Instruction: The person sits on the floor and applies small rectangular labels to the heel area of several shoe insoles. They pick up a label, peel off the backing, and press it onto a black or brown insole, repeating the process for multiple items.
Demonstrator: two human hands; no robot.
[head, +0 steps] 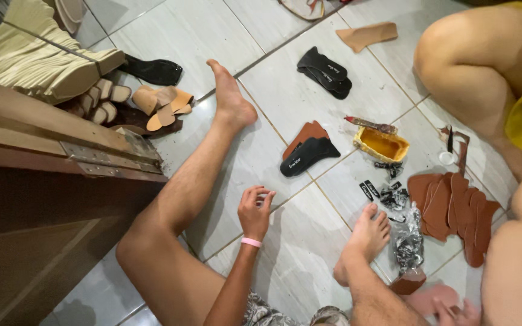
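Near the floor's lower edge, our right hand point(454, 314) pressed a pink sole point(433, 297), its grip unclear. Our left hand point(255, 208) hovered loosely curled, grasping nothing. Beyond, the open glue tub point(382, 145) could tip if kicked.

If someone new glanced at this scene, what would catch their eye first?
Probably the left hand, with its pink wristband, fingers curled over the bare tile floor between the person's legs. Next, the yellow glue tub in the middle right, then the heap of brown leather soles beside it.
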